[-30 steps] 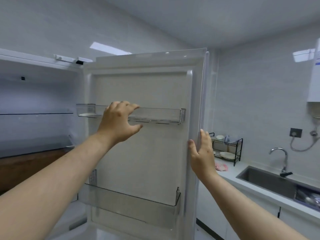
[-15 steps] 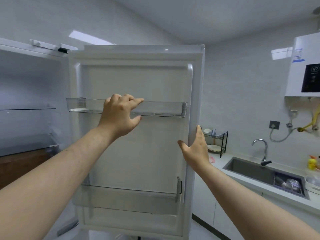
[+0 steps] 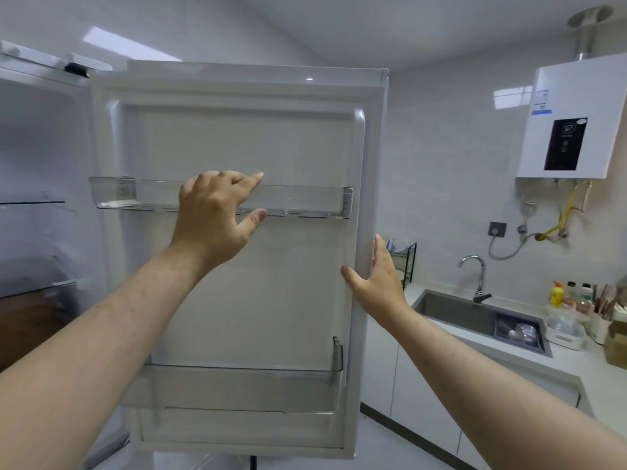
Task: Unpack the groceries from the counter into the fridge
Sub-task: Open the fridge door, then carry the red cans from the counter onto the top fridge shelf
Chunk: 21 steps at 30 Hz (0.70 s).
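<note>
A: Containers?
B: Fridge door [image 3: 237, 266] swung open, inner side faces the camera. Upper door bin [image 3: 305, 201] clear, nothing inside that I can see, maybe a pale strip at its left end, can't tell. Lower door bin [image 3: 244, 388] clear, looks bare. Fridge cavity [image 3: 37, 164] at left, glass shelf [image 3: 30, 201] with nothing on the visible part.
A: Grips?
B: Left hand [image 3: 212, 218] up at the upper bin, fingers curled over its front rim, thumb spread below the bin. Loose hold on the rim, not a tight fist. Right hand [image 3: 380, 279] flat and spread wide, palm pressed to the door's right edge, thumb on the inner face, fingers along the outer side. Holds nothing but the door.
A: Groceries?
B: None in either hand. Table [image 3: 576, 368] at far right carries a clear plastic bag [image 3: 565, 325], bottles [image 3: 573, 293] and a brown box [image 3: 617, 344] at the frame edge; contents unclear.
A: Surroundings?
B: Sink [image 3: 451, 310] set in the table with tap [image 3: 475, 276]; dish rack [image 3: 405, 262] partly hidden behind the door edge. Water heater [image 3: 573, 120] on the right wall. The open door stands between the camera and the left end of the table.
</note>
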### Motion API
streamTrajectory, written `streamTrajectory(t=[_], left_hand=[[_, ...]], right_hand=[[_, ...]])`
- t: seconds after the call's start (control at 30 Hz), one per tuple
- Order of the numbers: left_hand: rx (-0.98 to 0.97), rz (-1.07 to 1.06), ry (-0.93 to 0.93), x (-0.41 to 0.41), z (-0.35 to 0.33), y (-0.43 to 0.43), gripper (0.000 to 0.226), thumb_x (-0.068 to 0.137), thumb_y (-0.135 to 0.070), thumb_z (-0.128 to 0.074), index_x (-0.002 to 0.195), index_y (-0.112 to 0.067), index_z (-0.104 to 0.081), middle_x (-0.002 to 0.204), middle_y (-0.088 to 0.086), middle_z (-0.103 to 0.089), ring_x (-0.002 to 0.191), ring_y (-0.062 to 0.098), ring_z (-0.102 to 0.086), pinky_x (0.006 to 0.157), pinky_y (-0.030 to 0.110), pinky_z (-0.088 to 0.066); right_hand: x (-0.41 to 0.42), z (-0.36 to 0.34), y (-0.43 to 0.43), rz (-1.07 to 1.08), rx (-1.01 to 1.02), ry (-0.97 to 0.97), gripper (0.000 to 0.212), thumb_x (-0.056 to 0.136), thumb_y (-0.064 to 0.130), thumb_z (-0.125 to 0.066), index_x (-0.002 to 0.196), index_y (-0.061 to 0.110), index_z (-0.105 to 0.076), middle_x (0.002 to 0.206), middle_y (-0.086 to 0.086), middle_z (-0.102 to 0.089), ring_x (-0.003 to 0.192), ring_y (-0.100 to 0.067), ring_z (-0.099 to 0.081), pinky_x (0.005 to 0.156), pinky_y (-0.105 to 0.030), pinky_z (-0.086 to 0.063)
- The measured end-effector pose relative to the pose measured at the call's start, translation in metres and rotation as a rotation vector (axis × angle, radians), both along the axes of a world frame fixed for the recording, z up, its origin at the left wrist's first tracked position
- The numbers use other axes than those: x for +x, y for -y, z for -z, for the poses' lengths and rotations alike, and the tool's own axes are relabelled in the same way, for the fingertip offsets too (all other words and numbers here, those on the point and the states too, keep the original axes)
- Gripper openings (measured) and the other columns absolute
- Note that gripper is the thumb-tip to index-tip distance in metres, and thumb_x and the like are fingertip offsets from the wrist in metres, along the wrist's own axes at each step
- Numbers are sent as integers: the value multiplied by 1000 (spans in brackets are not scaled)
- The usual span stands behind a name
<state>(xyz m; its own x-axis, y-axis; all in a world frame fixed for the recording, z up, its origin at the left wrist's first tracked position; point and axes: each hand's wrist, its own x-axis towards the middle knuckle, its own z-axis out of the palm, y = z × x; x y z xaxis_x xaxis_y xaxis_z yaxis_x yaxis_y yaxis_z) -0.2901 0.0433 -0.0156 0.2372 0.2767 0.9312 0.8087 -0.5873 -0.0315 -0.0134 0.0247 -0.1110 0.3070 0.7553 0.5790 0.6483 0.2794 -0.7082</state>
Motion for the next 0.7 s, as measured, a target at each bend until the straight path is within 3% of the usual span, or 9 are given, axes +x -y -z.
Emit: streamTrajectory(t=[0.13,0.23,0.27,0.37,0.47,0.53,0.6,0.63,0.7], left_hand=[[17,126,6,14,14,9,60,86,-43,-54,136,-10,-53,138,14,-54,131,30,-47,115,46,-24],[-34,343,-17,37,38,23,57,87,-35,-53,136,-7,-53,141,9,-53,133,20,-46,116,28,-27],[-82,426,-10,47,46,28,56,87,-34,-52,136,-7,-54,139,6,-55,131,15,-47,112,21,-30],[-169,567,-35,77,69,43,54,87,-33,-52,135,-8,-56,136,0,-57,125,7,-51,105,17,-37],[-328,639,-96,114,83,49,57,84,-37,-51,136,-16,-55,138,-3,-56,126,2,-47,106,25,-40],[-440,666,-154,140,87,52,59,84,-39,-53,141,-23,-50,142,-6,-52,131,3,-44,110,32,-38],[-527,646,-249,167,91,55,61,89,-37,-59,146,-29,-40,148,-11,-43,137,5,-37,114,29,-31],[-571,620,-302,182,94,58,62,91,-36,-60,148,-30,-36,151,-14,-39,139,4,-33,114,26,-28],[-645,601,-354,211,99,66,61,94,-35,-57,149,-32,-33,153,-14,-36,140,5,-32,114,27,-28]], right_hand=[[4,-1,17,55,-11,72,80,88,44,-62,155,24,-23,159,7,-28,145,-14,-30,118,-43,-29],[13,1,42,21,22,154,56,93,27,-62,146,20,-44,150,6,-44,138,-10,-40,104,-11,-37],[18,3,52,30,31,175,52,93,23,-62,143,19,-48,145,6,-50,132,-9,-46,100,-9,-40],[37,7,84,107,29,243,45,92,21,-64,136,18,-56,124,5,-62,109,-7,-55,100,-26,-44],[64,12,117,180,-56,335,45,92,22,-64,136,18,-57,134,5,-60,121,-7,-51,106,-29,-43],[83,15,139,231,-129,395,47,92,24,-63,138,19,-54,138,6,-57,126,-10,-49,107,-19,-36],[104,16,163,285,-185,433,48,92,24,-62,140,20,-52,139,7,-55,128,-9,-47,102,-8,-26],[115,17,175,312,-203,436,49,92,24,-62,140,20,-52,140,7,-55,128,-8,-46,102,-8,-26],[138,17,201,362,-231,420,51,93,26,-61,142,21,-49,143,6,-52,132,-10,-45,109,-19,-34]])
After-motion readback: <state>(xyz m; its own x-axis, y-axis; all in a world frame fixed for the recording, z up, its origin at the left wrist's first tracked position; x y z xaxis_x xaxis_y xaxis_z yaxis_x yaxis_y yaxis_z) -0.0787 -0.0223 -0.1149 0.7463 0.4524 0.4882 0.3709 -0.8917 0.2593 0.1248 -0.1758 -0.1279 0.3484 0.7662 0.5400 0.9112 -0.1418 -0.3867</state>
